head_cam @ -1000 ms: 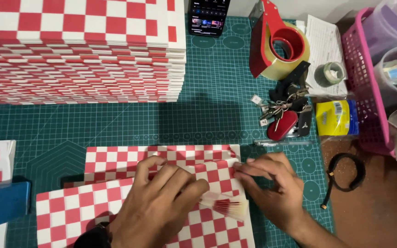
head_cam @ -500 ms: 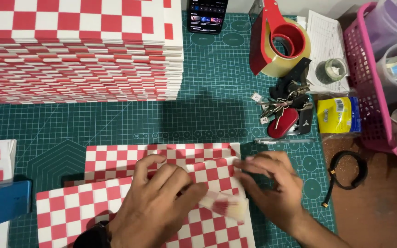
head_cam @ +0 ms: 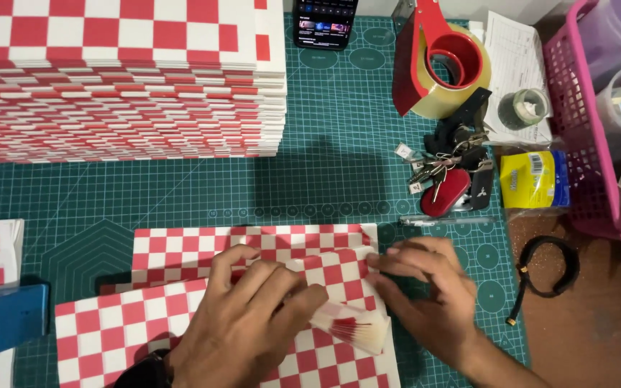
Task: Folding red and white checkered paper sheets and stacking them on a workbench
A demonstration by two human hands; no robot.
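Mid-fold on a red-and-white checkered sheet [head_cam: 181, 323] lying at 6 o'clock on the green surface [head_cam: 181, 194]. Left hand [head_cam: 246, 323] spread flat, pressing the sheet down, gripping nothing. Right hand [head_cam: 429, 294] loosely curled, fingertips pinching the sheet's right edge. Tall finished-looking stack [head_cam: 123, 79] at 11 o'clock; apparently many done, this one partway.
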